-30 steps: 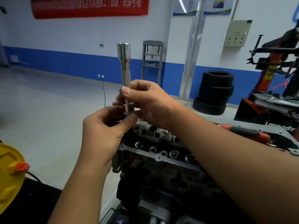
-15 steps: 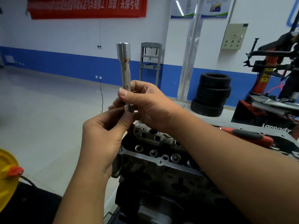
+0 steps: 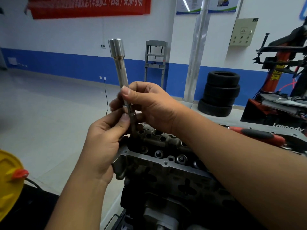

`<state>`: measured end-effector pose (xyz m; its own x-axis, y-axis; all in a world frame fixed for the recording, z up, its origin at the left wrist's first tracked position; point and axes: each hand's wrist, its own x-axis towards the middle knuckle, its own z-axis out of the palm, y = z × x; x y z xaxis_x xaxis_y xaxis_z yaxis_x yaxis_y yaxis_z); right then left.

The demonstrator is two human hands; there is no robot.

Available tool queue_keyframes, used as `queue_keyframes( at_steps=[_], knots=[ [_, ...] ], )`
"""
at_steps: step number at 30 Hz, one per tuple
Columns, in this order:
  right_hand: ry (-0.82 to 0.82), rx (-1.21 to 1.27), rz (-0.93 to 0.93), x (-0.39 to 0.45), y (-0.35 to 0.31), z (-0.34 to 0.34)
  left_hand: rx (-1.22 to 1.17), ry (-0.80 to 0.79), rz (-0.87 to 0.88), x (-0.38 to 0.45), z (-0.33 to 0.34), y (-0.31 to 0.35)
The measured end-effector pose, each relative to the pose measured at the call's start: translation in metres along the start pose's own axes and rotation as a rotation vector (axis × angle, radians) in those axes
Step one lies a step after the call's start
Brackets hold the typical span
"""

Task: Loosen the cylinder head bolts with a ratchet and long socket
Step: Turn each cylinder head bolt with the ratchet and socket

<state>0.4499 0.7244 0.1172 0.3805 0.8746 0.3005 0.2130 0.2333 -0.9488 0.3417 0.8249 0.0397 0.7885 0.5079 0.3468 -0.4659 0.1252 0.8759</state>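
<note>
A long silver extension bar (image 3: 120, 67) stands upright above the cylinder head (image 3: 159, 156), its wide square-drive end at the top. My right hand (image 3: 149, 105) pinches the bar's lower shaft between thumb and fingers. A socket (image 3: 131, 119) hangs on the bar's lower end, and my left hand (image 3: 103, 141) pinches it with the thumb on its side. The socket's tip reaches down to the head's far left corner; whether it sits on a bolt is hidden. A red and black ratchet handle (image 3: 259, 135) lies on the stand plate to the right.
A yellow container (image 3: 8, 180) with a red cap sits at the left edge. Stacked tyres (image 3: 219, 93), a grey frame (image 3: 155, 60) and a red tyre machine (image 3: 279, 67) stand along the far wall. Open grey floor lies to the left.
The bar and socket have tilted slightly and slid lower toward the cylinder head's left corner. Both hands kept their hold.
</note>
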Motion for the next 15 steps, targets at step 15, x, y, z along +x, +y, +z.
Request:
queue_keyframes(
  at_steps=[15],
  knots=[
    [0.022, 0.008, -0.015, -0.003, -0.001, -0.001, -0.079, -0.043, -0.094, 0.006, -0.004, 0.002]
  ],
)
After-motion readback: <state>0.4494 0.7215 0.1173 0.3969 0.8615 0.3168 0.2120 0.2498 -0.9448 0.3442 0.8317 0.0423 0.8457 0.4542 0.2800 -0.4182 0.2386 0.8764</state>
